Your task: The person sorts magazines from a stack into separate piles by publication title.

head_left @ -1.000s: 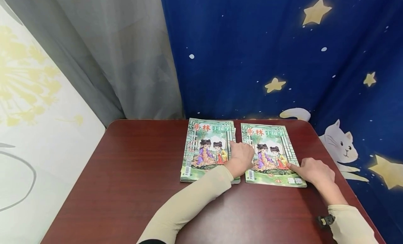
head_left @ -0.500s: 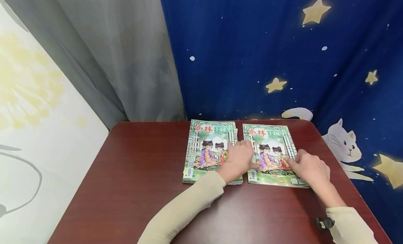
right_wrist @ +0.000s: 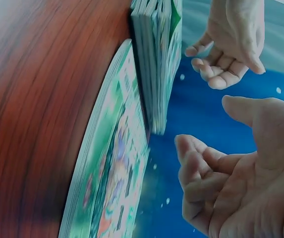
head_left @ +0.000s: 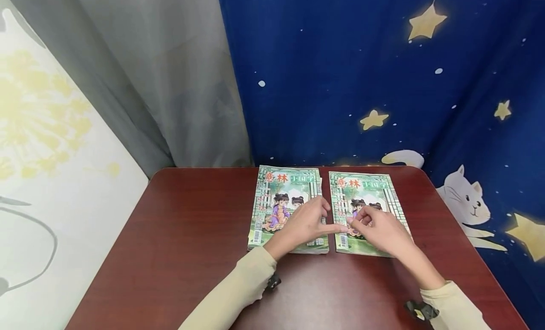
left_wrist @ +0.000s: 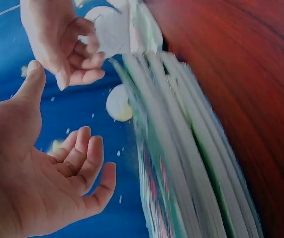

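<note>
Two piles of green illustrated magazines lie side by side on the table. The left pile (head_left: 272,212) is a thick stack, its page edges plain in the left wrist view. Lower than it is the right magazine pile (right_wrist: 107,188), whose cover shows the same two drawn children. My left hand (head_left: 304,223) hovers over the left pile's right side, thumb stretched toward the right pile. Over the right pile is my right hand (head_left: 383,230), fingers loosely bent. Thumbs come close together in the head view. In the wrist views both palms stand above the magazines and hold nothing.
The dark red wooden table (head_left: 191,216) runs back to a blue curtain (head_left: 306,74) with stars and a grey curtain (head_left: 191,84). A pale patterned wall (head_left: 55,178) rises at the left. Black wrist devices (head_left: 421,311) sit at the sleeves.
My right hand has left the right pile's right edge and moved left over its cover. My left hand has drawn back leftward from the gap between the piles. Both piles stay put.
</note>
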### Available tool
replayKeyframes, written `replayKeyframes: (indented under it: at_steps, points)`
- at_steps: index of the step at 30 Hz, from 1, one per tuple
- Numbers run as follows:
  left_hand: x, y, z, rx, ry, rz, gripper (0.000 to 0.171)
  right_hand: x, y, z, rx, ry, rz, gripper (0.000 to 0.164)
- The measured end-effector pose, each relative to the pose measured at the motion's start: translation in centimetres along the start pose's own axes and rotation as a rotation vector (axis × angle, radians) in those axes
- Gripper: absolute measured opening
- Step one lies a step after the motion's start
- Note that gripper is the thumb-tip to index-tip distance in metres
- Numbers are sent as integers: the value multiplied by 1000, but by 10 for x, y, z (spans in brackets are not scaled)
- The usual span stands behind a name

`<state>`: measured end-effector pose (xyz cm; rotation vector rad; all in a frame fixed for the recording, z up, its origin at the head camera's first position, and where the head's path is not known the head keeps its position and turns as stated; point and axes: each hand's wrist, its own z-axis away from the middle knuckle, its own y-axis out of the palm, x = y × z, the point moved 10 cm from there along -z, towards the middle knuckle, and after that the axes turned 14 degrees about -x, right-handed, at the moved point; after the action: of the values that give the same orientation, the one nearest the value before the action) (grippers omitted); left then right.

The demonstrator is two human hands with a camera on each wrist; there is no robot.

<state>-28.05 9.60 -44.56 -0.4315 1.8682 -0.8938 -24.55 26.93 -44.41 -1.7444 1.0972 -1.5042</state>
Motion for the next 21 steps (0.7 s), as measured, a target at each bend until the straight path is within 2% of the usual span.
replayKeyframes:
  at_steps: [6, 11, 16, 21]
  points:
    - [17, -28, -1, -35, -29, 172, 63, 13, 14, 1, -8, 0, -63, 45]
    - [43, -50, -1, -74, -81, 217, 71, 19, 25, 1, 5, -3, -80, 50]
    - [80, -74, 5, -154, -159, 204, 76, 21, 30, -3, -25, -8, -111, 56]
    - [124, -107, 23, -267, -311, 89, 78, 27, 44, -9, -4, -19, -138, 58]
